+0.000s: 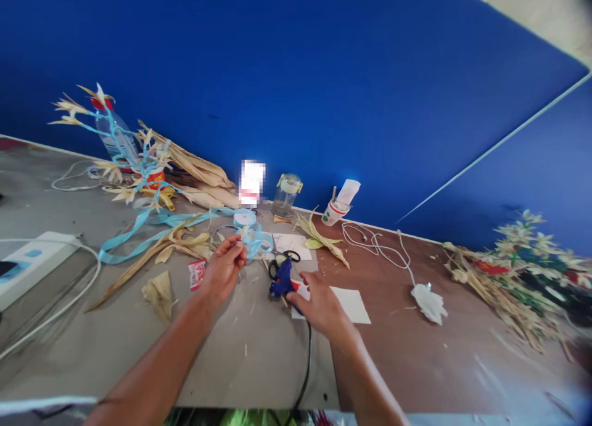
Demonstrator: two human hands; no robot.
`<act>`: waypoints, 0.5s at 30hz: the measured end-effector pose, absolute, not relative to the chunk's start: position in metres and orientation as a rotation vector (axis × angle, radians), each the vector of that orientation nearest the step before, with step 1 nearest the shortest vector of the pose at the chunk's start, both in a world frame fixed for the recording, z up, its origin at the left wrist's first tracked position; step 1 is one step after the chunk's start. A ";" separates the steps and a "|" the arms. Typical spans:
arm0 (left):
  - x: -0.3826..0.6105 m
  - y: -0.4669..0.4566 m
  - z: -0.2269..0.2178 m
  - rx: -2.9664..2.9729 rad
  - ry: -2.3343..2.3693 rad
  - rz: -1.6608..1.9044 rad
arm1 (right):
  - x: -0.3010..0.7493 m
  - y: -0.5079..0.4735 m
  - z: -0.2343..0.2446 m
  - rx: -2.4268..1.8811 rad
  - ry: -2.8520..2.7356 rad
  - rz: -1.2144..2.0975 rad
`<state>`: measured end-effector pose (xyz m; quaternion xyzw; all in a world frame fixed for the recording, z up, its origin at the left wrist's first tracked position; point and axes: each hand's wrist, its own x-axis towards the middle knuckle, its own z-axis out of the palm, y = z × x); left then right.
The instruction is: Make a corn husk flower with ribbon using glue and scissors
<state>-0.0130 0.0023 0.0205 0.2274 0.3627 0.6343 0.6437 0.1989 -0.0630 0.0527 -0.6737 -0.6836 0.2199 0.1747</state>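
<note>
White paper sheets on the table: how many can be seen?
2. One flat white paper sheet lies beside the right hand; another lies behind the black-handled scissors. More may be hidden under the dried husks.

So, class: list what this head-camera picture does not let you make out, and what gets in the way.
Head view: the label by the wall is blurred out, unreadable.
Head view: the right hand covers the handle of the glue gun; grip unclear.
Head view: the left hand hides the end of the ribbon it pinches.
Head view: the power strip is cut by the left edge.
</note>
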 end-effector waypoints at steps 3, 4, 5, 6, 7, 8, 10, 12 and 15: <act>-0.011 0.003 0.017 0.543 0.807 1.452 | 0.189 -0.076 0.040 -2.067 -2.090 0.560; -0.011 0.003 0.016 0.544 0.800 1.455 | 0.186 -0.078 0.037 -2.096 -2.123 0.540; -0.010 0.003 0.015 0.544 0.794 1.456 | 0.184 -0.078 0.036 -2.115 -2.146 0.523; -0.010 0.003 0.014 0.542 0.789 1.455 | 0.183 -0.077 0.035 -2.127 -2.164 0.509; -0.010 0.004 0.014 0.539 0.786 1.452 | 0.183 -0.076 0.034 -2.134 -2.175 0.500; -0.010 0.004 0.014 0.536 0.784 1.449 | 0.184 -0.075 0.034 -2.132 -2.181 0.495; -0.010 0.003 0.016 0.530 0.786 1.443 | 0.186 -0.073 0.033 -2.105 -2.185 0.495; -0.011 0.003 0.017 0.530 0.787 1.436 | 0.186 -0.070 0.031 -2.060 -2.186 0.515; -0.011 0.002 0.018 0.530 0.786 1.423 | 0.188 -0.066 0.024 -1.966 -2.134 0.571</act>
